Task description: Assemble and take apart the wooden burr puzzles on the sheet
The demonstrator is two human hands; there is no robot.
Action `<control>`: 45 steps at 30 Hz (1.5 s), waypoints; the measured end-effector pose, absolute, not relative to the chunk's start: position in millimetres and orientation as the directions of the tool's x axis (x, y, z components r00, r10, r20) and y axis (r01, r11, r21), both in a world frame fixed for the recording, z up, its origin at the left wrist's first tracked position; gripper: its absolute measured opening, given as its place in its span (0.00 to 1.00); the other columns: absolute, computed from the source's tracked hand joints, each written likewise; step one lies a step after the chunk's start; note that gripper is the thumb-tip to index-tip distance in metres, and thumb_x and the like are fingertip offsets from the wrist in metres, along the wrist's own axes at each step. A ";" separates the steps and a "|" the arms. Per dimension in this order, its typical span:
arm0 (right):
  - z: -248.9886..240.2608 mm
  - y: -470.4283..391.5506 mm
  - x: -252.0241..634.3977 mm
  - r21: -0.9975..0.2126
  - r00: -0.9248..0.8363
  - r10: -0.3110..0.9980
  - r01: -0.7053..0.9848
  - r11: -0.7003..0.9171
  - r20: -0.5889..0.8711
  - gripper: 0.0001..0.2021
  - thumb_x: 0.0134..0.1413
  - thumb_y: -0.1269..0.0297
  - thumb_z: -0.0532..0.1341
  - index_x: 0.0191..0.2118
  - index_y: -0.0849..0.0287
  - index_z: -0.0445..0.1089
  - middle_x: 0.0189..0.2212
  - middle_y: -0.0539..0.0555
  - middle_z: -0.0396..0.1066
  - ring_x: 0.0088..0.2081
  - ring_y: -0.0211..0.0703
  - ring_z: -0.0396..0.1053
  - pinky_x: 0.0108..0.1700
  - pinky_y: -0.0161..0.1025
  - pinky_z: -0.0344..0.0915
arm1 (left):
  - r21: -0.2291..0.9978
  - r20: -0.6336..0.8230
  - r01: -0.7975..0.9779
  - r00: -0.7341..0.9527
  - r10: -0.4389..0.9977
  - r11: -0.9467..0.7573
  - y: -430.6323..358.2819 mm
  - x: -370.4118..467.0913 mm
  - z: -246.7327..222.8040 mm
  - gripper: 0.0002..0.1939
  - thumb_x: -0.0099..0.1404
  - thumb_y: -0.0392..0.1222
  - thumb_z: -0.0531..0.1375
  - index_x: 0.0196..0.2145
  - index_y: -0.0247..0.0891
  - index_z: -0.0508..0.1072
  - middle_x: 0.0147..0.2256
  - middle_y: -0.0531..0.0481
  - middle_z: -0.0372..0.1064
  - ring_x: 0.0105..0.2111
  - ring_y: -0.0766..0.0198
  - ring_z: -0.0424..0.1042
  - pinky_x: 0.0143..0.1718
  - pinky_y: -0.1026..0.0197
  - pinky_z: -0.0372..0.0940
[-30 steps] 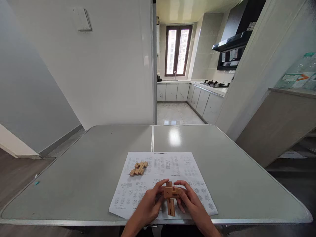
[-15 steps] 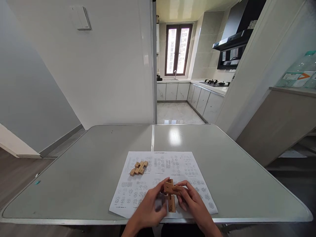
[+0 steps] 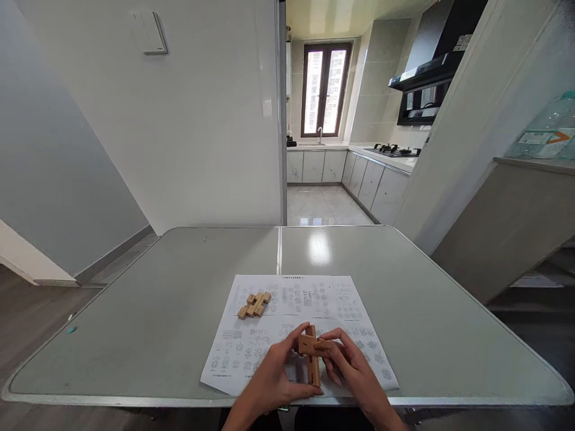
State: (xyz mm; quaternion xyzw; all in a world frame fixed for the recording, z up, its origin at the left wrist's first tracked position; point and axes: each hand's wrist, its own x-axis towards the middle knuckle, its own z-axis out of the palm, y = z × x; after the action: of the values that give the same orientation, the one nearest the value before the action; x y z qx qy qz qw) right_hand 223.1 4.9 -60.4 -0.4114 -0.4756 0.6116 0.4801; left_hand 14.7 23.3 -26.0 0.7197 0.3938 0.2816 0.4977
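Note:
Two notched wooden puzzle pieces meet crosswise over the printed sheet. My left hand spans the lengthwise piece, index finger at its far end and thumb at its near end. In my right hand, thumb and fingers pinch the right end of the crosswise piece, which lies over the middle of the other. How the notches fit together is hidden by the fingers. Farther left on the paper, several more wooden puzzle pieces lie side by side, touching or nearly so.
Under the pieces lies a large white sheet printed with small diagrams. It rests on a grey table with a pale metal edge and a seam down the middle. A small teal scrap sits near the left edge. Plastic bottles stand on a ledge at right.
My left thumb has moved right and closed onto the near end of the lengthwise piece. The right hand and the loose pieces stay about where they were; the view has shifted slightly.

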 end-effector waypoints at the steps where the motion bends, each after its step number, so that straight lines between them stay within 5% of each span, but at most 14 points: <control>1: -59.8 5.1 223.0 -0.978 -0.204 0.978 -0.190 -0.085 -0.045 0.23 0.65 0.38 0.58 0.46 0.56 0.67 0.21 0.42 0.61 0.21 0.33 0.54 0.28 0.34 0.54 | 0.937 0.015 0.286 0.535 0.845 -0.198 23.4 14.8 -26.2 0.54 0.52 0.43 0.76 0.71 0.51 0.55 0.57 0.47 0.74 0.54 0.48 0.73 0.60 0.49 0.65; 12: -61.0 8.2 223.3 -0.974 -0.187 0.979 -0.192 -0.119 -0.083 0.24 0.62 0.37 0.61 0.44 0.56 0.69 0.20 0.43 0.63 0.20 0.33 0.56 0.27 0.34 0.56 | 0.918 0.032 0.323 0.517 0.855 -0.230 26.3 13.0 -33.1 0.58 0.47 0.51 0.79 0.71 0.47 0.56 0.54 0.45 0.76 0.53 0.46 0.75 0.60 0.48 0.65; 19: -65.5 12.4 226.1 -0.926 -0.202 0.969 -0.318 -0.205 -0.145 0.26 0.58 0.37 0.64 0.44 0.56 0.69 0.19 0.42 0.64 0.18 0.32 0.55 0.25 0.33 0.52 | 0.924 0.083 0.278 0.525 0.847 -0.263 20.8 14.1 -25.5 0.33 0.73 0.44 0.58 0.72 0.48 0.53 0.55 0.45 0.75 0.53 0.52 0.74 0.59 0.51 0.65; 28: -60.6 10.0 225.2 -0.951 -0.247 0.966 -0.274 -0.141 -0.072 0.22 0.63 0.40 0.62 0.43 0.57 0.69 0.21 0.43 0.65 0.19 0.30 0.53 0.25 0.33 0.50 | 0.922 0.086 0.282 0.523 0.848 -0.267 24.6 13.8 -30.6 0.27 0.75 0.45 0.54 0.69 0.43 0.59 0.43 0.47 0.79 0.46 0.54 0.76 0.53 0.55 0.69; 39: -54.4 8.2 225.7 -0.960 -0.271 0.961 -0.248 -0.131 -0.061 0.22 0.64 0.40 0.60 0.43 0.57 0.68 0.22 0.43 0.65 0.20 0.31 0.54 0.26 0.34 0.54 | 0.906 0.129 0.282 0.526 0.841 -0.315 26.7 11.6 -34.1 0.24 0.75 0.41 0.53 0.67 0.43 0.62 0.52 0.45 0.76 0.49 0.55 0.76 0.53 0.58 0.69; 45: -48.4 8.7 221.6 -0.972 -0.249 0.966 -0.200 -0.120 -0.068 0.24 0.61 0.37 0.61 0.42 0.56 0.69 0.21 0.43 0.64 0.20 0.33 0.55 0.28 0.35 0.56 | 0.911 0.137 0.258 0.549 0.824 -0.323 23.0 13.1 -27.2 0.34 0.69 0.36 0.58 0.70 0.45 0.57 0.64 0.42 0.67 0.60 0.47 0.70 0.63 0.47 0.63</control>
State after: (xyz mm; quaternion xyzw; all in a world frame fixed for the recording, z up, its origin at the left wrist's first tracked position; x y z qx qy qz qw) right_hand 221.6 8.7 -48.4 -0.4026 -0.4756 0.6310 0.4622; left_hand 13.1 23.0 -27.2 0.7520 0.3599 0.3097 0.4573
